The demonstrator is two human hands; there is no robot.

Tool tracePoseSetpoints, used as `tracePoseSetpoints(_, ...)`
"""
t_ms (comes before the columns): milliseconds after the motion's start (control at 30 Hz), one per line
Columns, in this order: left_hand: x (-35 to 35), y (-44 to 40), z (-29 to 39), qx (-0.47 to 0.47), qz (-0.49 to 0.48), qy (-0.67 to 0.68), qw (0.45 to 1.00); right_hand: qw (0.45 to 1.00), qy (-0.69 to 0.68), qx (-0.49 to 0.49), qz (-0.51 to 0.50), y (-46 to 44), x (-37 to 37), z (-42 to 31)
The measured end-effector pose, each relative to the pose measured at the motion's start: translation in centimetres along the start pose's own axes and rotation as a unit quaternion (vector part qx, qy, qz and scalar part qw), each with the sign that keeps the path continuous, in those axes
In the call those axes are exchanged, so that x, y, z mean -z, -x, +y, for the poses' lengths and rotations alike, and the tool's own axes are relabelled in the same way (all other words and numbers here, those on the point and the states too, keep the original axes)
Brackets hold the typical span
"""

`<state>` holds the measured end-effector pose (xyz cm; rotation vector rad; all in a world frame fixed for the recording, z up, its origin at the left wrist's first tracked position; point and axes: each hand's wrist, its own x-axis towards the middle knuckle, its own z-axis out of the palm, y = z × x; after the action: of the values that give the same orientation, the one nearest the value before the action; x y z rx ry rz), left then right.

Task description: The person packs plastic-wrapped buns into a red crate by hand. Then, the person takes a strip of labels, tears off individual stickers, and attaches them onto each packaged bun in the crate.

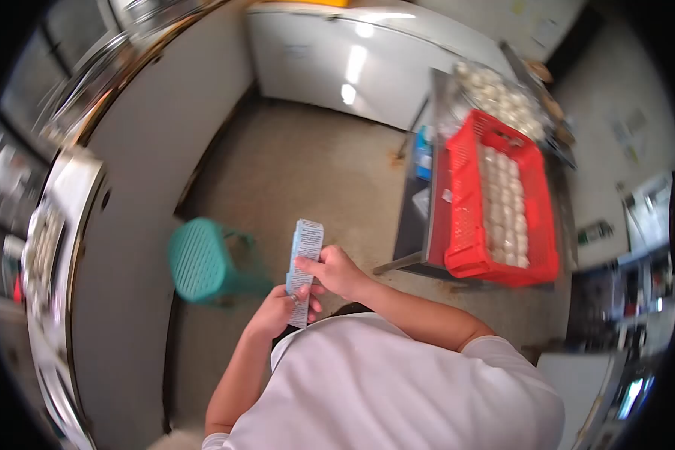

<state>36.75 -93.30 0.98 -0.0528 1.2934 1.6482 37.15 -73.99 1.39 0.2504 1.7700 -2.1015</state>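
In front of my body I hold a narrow stack of printed paper labels (309,241), white with dark text and a light blue edge on the left side. My left hand (274,311) grips its lower part, fingers wrapped round it. My right hand (336,273) pinches the middle of the stack, the thumb lying on the printed face. The text is too small to read.
A green plastic stool (200,259) stands left of my hands. At right, a metal table (416,225) carries a red crate (463,202) with rows of round white items (504,202); more pale round pieces (499,94) lie behind. A white chest freezer (315,64) stands ahead.
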Motion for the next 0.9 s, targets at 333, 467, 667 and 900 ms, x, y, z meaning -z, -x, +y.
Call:
tracePoseSetpoints(333,-3.0,-16.2,14.5,0.100,-0.247,-0.148,0.952,0.922,-0.034,0.168,0.346,-1.8,11.1,-6.4)
tracePoseSetpoints(467,-8.4,-24.6,17.5,0.132,-0.291,-0.185,0.929,0.874,-0.043,0.216,0.434,-2.0,17.5,-7.1)
tracePoseSetpoints(667,-16.6,-33.9,24.0,0.118,-0.356,-0.206,0.904,0.805,-0.142,0.285,0.501,-1.7,26.6,-11.6)
tracePoseSetpoints(900,-28.0,-42.3,29.1,0.200,-0.385,-0.143,0.889,0.688,-0.164,0.389,0.590,3.5,32.4,-15.3)
